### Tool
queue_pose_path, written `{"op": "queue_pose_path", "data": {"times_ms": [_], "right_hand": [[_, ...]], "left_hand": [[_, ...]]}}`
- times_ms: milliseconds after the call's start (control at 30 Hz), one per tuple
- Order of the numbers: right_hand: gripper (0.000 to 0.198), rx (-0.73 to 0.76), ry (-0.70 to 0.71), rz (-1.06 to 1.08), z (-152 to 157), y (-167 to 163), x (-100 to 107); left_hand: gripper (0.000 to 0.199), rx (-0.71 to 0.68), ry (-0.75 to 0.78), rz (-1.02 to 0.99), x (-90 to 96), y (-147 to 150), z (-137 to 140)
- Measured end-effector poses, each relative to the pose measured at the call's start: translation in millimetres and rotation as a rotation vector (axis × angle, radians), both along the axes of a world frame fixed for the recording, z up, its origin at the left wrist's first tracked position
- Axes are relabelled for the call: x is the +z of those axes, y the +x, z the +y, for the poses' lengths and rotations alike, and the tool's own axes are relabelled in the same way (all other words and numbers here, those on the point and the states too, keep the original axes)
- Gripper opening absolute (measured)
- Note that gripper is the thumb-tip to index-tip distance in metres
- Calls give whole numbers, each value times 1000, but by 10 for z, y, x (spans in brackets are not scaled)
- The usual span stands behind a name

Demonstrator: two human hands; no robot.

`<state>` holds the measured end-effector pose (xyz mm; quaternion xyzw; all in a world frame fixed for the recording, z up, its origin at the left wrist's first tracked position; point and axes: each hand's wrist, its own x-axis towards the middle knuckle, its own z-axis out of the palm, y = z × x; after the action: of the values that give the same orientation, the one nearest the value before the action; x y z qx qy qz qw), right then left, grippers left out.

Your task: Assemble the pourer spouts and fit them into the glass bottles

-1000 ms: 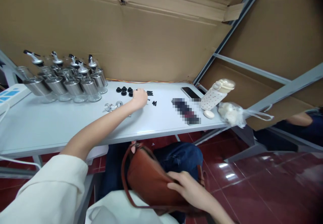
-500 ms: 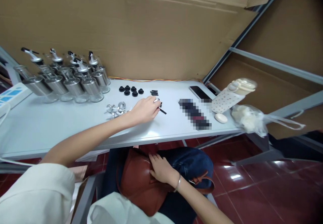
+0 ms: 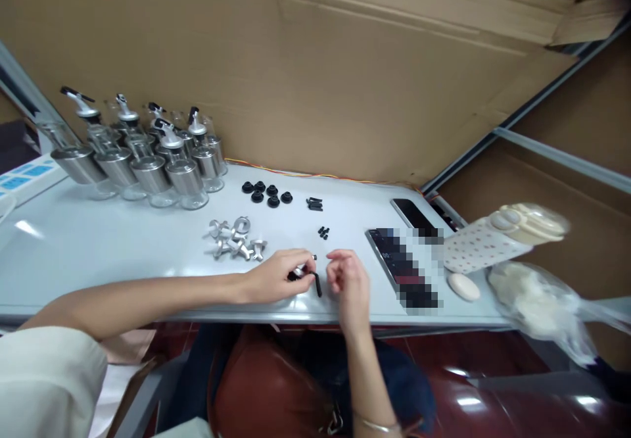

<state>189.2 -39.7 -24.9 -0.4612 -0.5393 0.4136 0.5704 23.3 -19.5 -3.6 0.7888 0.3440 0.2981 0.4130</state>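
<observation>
My left hand (image 3: 280, 277) is closed over the near part of the table, pinching a small pourer spout with a black lever (image 3: 318, 285). The fingers cover most of the spout; bits of silver and black show between them. Just to the right, my right hand (image 3: 350, 280) is raised over the table edge, fingers loosely bent and apart, with nothing visible in them. Left of my left hand lie several silver spout parts (image 3: 240, 248). Tiny black pieces (image 3: 324, 233) are beyond both hands, with slim black levers (image 3: 314, 205) and round black stoppers (image 3: 273, 201) farther back.
Several glass-and-steel bottles (image 3: 185, 176), some topped with pourers, crowd the table's left end beside a power strip (image 3: 29, 176). To the right are two phones (image 3: 414, 218), a dotted tumbler (image 3: 486, 244), a white oval object (image 3: 463, 287) and a plastic bag (image 3: 532, 300). Cardboard (image 3: 345, 89) walls the back.
My right hand has risen from the brown bag on my lap to the table, beside my left. My left hand has drawn nearer the front edge with the pourer spout. The view has shifted.
</observation>
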Motion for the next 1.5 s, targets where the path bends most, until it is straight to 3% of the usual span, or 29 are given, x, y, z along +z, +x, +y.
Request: {"op": "queue_pose_path", "data": {"times_ms": [100,367,567,733,1033,1200,1500], "right_hand": [[36,-1,-72,49,45,-155,-210],[30,135,-229,102,44,-132,-90],[28,-92,-260,145,125,-145,-146],[27,-273,-217,96,163,-259,-148],[22,-359,-76,-173,88,-363,-213],[21,-199,-153,94,110,-336,-201],[21,-275,-117,290,61,-309,-127]], "left_hand": [[9,58,-66,2,-38,29,52],[11,150,-201,-70,-118,25,78],[15,161,-276,-167,-158,-2,88],[51,174,-421,-333,-195,16,93],[36,202,-482,-402,-169,-6,139],[35,224,-540,-461,-217,-4,160],[28,208,-436,-367,-174,-3,158]]}}
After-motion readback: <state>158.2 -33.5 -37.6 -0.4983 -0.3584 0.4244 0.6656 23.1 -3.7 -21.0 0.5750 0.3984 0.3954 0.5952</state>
